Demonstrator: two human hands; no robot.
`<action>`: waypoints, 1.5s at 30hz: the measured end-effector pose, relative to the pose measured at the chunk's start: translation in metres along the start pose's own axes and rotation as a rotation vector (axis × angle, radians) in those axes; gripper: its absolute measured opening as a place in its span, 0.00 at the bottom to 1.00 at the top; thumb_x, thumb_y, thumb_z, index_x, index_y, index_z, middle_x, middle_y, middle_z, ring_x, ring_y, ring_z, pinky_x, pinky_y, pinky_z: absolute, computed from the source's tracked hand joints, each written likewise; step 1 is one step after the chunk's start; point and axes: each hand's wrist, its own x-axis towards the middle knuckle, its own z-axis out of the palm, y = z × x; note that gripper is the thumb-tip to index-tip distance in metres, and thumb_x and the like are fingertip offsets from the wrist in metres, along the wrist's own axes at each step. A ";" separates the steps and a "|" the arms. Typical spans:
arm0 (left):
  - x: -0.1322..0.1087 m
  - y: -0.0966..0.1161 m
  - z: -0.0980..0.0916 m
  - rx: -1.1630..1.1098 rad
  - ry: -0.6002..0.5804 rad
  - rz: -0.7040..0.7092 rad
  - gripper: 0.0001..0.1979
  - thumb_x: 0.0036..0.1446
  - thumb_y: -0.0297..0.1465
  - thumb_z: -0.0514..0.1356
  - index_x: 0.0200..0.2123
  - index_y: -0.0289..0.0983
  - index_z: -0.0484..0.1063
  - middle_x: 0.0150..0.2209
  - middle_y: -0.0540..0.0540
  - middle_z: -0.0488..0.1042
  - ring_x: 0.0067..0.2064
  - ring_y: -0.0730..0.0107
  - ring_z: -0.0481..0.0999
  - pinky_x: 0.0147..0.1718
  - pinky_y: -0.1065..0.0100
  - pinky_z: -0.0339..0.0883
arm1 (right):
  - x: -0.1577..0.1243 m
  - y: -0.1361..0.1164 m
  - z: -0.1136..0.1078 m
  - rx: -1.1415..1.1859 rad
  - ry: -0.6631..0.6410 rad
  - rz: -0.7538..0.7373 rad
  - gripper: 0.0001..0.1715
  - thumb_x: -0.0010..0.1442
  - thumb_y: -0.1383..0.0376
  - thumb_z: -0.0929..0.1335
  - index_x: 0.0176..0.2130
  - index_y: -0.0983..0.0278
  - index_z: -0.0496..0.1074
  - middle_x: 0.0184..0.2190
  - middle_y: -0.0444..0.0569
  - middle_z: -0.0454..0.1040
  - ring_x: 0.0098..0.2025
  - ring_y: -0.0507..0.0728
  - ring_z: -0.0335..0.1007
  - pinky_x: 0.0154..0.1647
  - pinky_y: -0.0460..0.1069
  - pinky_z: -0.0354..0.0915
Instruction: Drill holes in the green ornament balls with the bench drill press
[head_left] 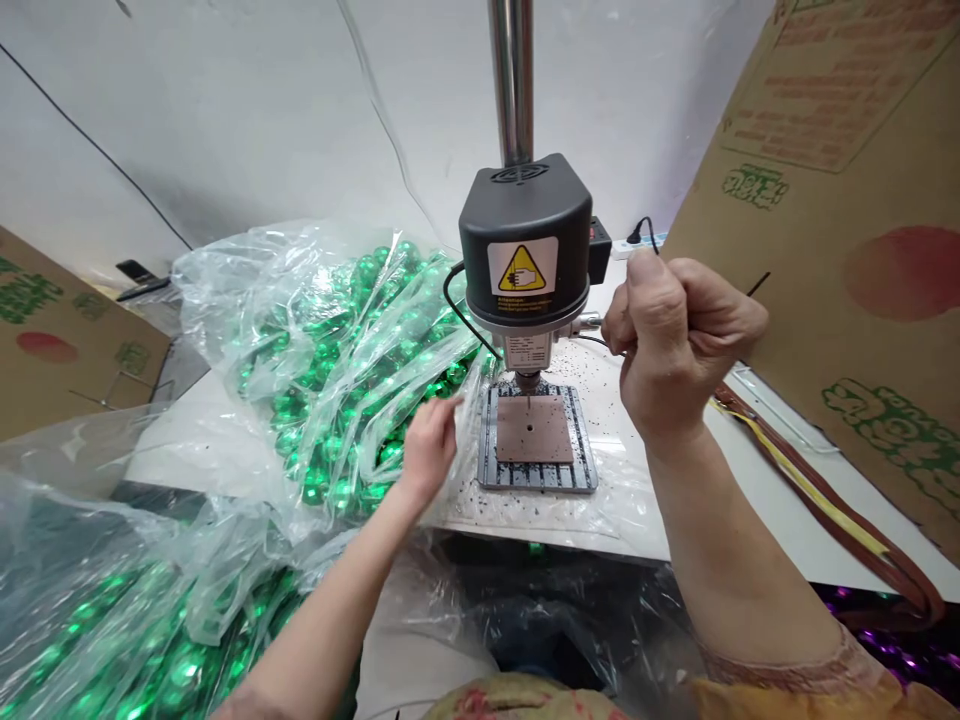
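Observation:
A small black drill press (525, 240) stands in front of me, with a thin bit pointing down over a brown square board (517, 440). The board lies on a slotted grey base plate (589, 475) and has a dark hole near its middle. My right hand (675, 340) is closed in a fist at the press's right side, around its feed handle, mostly hidden by the fingers. Left of the base, my left hand (431, 445) is at the edge of shiny green balls (322, 400) in clear plastic. Its fingers are curled; whatever they hold is hidden.
Cardboard boxes stand at the right (862, 250) and left (75, 330). More green balls (180, 660) in plastic sit at lower left. Dark shavings lie around the base. A brown and yellow strap (817, 500) runs along the right, and a power strip (630, 247) is behind.

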 end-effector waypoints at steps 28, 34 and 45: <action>0.002 0.034 0.020 -0.551 -0.314 -0.166 0.25 0.57 0.34 0.65 0.57 0.40 0.66 0.48 0.43 0.74 0.49 0.61 0.75 0.50 0.59 0.69 | -0.001 0.000 -0.002 0.008 -0.016 -0.045 0.27 0.65 0.65 0.66 0.17 0.64 0.57 0.14 0.38 0.52 0.17 0.43 0.50 0.19 0.48 0.46; 0.011 0.029 0.036 -0.615 -0.324 -0.257 0.24 0.55 0.35 0.67 0.54 0.39 0.67 0.46 0.44 0.76 0.46 0.62 0.76 0.49 0.59 0.69 | 0.000 0.000 -0.002 0.042 -0.022 -0.054 0.28 0.65 0.65 0.66 0.17 0.64 0.55 0.14 0.38 0.51 0.17 0.43 0.51 0.19 0.48 0.45; 0.022 0.038 0.046 -0.573 -0.235 -0.159 0.23 0.51 0.36 0.70 0.50 0.40 0.72 0.44 0.45 0.71 0.47 0.62 0.73 0.47 0.60 0.69 | -0.001 0.001 -0.003 0.018 -0.017 -0.058 0.27 0.65 0.64 0.66 0.17 0.64 0.56 0.14 0.38 0.52 0.17 0.43 0.52 0.19 0.48 0.46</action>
